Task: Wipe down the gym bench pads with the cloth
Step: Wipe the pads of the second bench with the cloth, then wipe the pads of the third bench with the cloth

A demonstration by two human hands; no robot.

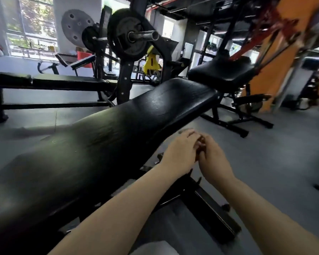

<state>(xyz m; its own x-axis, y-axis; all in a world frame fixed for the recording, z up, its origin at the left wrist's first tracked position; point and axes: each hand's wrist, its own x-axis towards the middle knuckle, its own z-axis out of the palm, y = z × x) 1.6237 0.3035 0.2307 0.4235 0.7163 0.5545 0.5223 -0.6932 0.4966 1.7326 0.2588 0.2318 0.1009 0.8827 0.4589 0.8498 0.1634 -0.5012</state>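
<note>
Head view: my left hand (179, 153) and right hand (213, 159) meet beside the long back pad (118, 129). I can't tell what they grip; no cloth shows. I'd spread one flat, then stroke lengthwise.

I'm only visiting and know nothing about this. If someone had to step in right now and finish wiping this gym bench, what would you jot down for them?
Left hand and right hand: held together beside the right edge of the long back pad, fingers touching; neither is on the pad. Whether they hold anything is hidden.
Cloth: not clearly visible. A pale patch at the bottom edge may be fabric; I cannot tell.
Seat pad: beyond the far end of the back pad.
Done: unclear; the back pad shows sheen, but blur hides any wiped streaks.
Left: find the cloth, then probably wipe both pads end to end.
</note>
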